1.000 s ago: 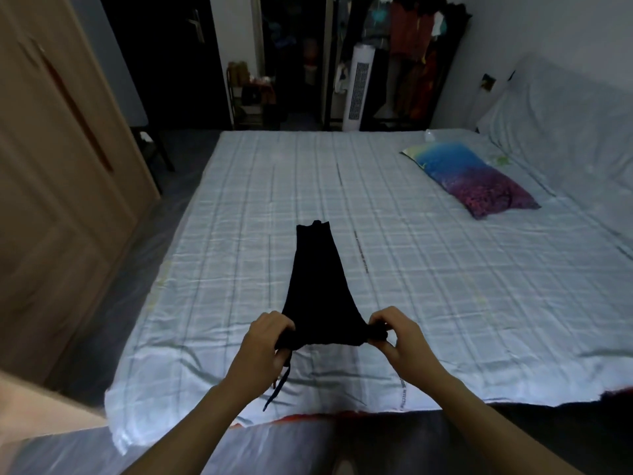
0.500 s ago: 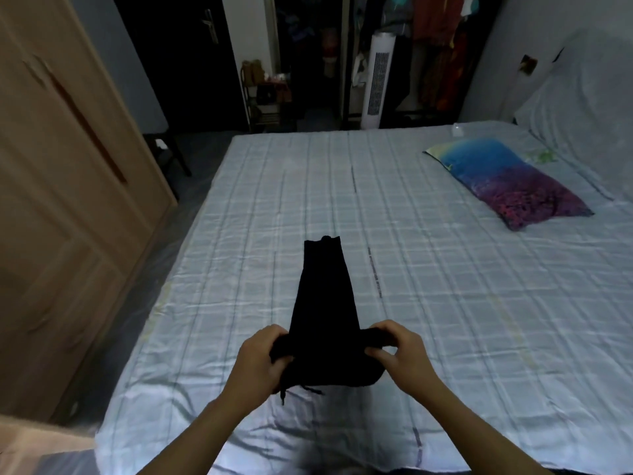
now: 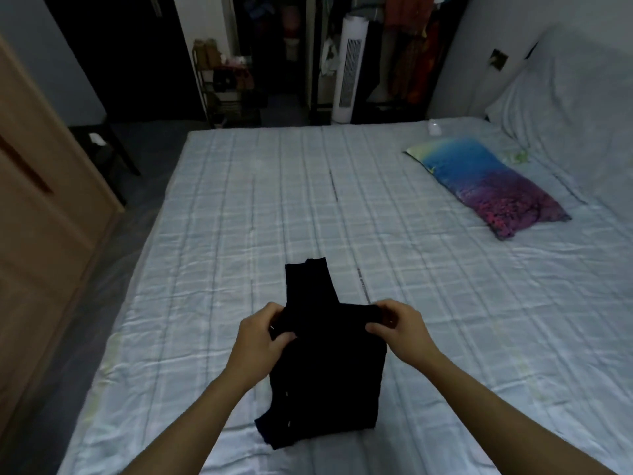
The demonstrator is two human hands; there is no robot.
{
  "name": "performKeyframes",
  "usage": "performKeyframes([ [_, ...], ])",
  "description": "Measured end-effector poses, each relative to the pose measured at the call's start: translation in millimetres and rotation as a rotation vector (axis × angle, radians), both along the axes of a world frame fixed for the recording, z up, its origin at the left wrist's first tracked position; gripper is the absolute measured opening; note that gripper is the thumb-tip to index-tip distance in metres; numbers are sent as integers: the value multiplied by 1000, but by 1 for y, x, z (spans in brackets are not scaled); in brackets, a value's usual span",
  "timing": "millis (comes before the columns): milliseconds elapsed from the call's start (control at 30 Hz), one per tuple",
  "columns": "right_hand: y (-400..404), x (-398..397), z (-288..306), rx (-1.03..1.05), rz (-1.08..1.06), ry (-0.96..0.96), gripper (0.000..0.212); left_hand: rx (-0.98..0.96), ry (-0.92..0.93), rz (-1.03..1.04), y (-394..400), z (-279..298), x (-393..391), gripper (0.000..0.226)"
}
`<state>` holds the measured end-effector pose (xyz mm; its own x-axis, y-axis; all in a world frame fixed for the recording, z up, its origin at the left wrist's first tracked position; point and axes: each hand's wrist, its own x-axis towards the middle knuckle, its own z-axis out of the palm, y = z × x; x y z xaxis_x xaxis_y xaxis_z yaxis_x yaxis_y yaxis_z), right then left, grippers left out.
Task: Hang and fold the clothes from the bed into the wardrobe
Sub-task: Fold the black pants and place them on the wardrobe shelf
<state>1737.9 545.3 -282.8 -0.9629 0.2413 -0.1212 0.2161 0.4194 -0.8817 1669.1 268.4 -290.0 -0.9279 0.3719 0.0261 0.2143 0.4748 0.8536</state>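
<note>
A black garment [image 3: 325, 371] lies on the checked light-blue bed sheet [image 3: 239, 234], near the bed's front edge. Its narrow far end stretches away from me, and its near part is doubled over into a wider block. My left hand [image 3: 260, 334] pinches the left corner of the fold. My right hand [image 3: 397, 323] pinches the right corner, both at the same height. The wooden wardrobe [image 3: 44, 217] stands shut along the left wall.
A blue and purple pillow [image 3: 493, 186] lies at the bed's far right, with a pale quilt [image 3: 565, 97] heaped behind it. A white tower fan [image 3: 349, 70], a shoe rack [image 3: 229, 80] and hanging clothes [image 3: 407, 39] stand beyond the bed. A dark stool [image 3: 102, 145] sits by the wardrobe.
Both hands carried the garment's near edge away from me over its far part, so a folded block now lies below my hands. The camera tilted down and closer.
</note>
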Motion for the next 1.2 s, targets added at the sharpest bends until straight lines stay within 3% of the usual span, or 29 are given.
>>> performKeyframes([
  [300, 20, -132, -37, 18, -37, -96, 21, -49, -95, 77, 27, -31, -127, 25],
  [533, 48, -243, -110, 17, -63, -233, 23, -94, -210, 142, 66, -101, -234, 31],
  [633, 58, -286, -152, 2, -87, -266, 32, -134, -212, 197, 82, -144, -274, 34],
  [733, 64, -312, -197, 131, -64, -258, 51, -264, -148, 276, 95, -187, -299, 40],
  [800, 61, -318, -228, 240, 15, -230, 52, -353, -101, 201, 101, -214, -302, 39],
  [867, 51, -312, -258, 365, 134, -183, 52, -502, -64, -8, 106, -243, -293, 43],
  [1000, 26, -279, -314, 658, 433, -209, 72, -951, -2, -391, 108, -290, -262, 85],
  [1100, 20, -270, -347, 740, 481, -274, 75, -977, 57, -396, 100, -318, -256, 103],
  [1200, 17, -267, -370, 748, 408, -253, 76, -855, 137, -327, 96, -344, -252, 87],
])
